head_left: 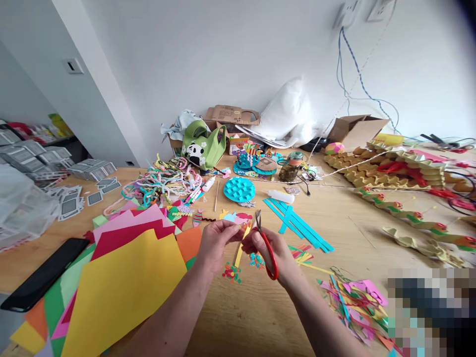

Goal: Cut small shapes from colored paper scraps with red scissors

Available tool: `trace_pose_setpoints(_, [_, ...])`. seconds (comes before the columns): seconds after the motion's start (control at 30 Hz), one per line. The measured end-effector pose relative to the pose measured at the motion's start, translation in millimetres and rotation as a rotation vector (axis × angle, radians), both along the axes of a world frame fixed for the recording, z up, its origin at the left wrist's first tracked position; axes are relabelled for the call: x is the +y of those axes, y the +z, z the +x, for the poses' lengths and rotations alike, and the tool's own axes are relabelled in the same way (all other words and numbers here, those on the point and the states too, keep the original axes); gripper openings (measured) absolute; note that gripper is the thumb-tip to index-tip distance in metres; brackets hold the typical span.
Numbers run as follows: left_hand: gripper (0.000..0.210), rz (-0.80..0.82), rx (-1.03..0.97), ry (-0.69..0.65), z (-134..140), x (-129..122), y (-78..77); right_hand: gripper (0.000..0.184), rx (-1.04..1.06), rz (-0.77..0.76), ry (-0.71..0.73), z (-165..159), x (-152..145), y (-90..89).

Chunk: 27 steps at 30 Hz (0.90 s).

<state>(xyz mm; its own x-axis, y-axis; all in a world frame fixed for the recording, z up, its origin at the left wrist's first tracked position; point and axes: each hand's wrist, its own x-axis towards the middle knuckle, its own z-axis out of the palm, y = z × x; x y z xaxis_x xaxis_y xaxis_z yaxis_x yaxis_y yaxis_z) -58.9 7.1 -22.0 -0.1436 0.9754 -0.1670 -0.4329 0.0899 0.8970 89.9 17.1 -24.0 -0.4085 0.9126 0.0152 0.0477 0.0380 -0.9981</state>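
My left hand [220,241] pinches something small at its fingertips, near the upper end of a yellow paper strip [238,255]. In my right hand [279,253] is a pair of scissors [268,250] with red handles, blades pointing up and away. The fingertips of both hands nearly meet over the strip, and which of them grips it I cannot make out. Below them lie small red and green paper dots [231,272] and blue and orange paper dots [256,259]. Just beyond my hands are cut paper shapes [238,217].
Coloured paper sheets [126,282] and a black phone [42,272] lie left. Behind stand a blue egg-tray disc [239,190], a white glue bottle [281,196] and a jar [290,169]. Blue strips [297,224], paper scraps [359,302] and egg cartons [379,168] are right.
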Motion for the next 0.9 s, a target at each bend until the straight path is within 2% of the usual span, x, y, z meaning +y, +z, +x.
trace_pose_setpoints(0.17, [0.02, 0.01, -0.142, 0.115, 3.8, -1.1, 1.4, 0.053, -0.024, -0.078, 0.057, -12.9, -7.6, -6.9])
trace_pose_setpoints(0.43, [0.027, -0.058, -0.184, 0.12, 18.5, -9.8, 0.4, 0.049, -0.01, -0.11, 0.05, -22.5, -13.4, -13.0])
trace_pose_setpoints(0.67, [0.034, -0.127, -0.263, 0.205, 29.2, -14.5, 0.2, 0.047, -0.008, -0.077, 0.006, -25.4, -14.9, -20.4])
trace_pose_setpoints(0.9, [0.037, -0.146, -0.269, 0.145, 31.6, -18.5, -1.4, 0.046, -0.02, -0.083, -0.016, -26.6, -14.9, -23.5])
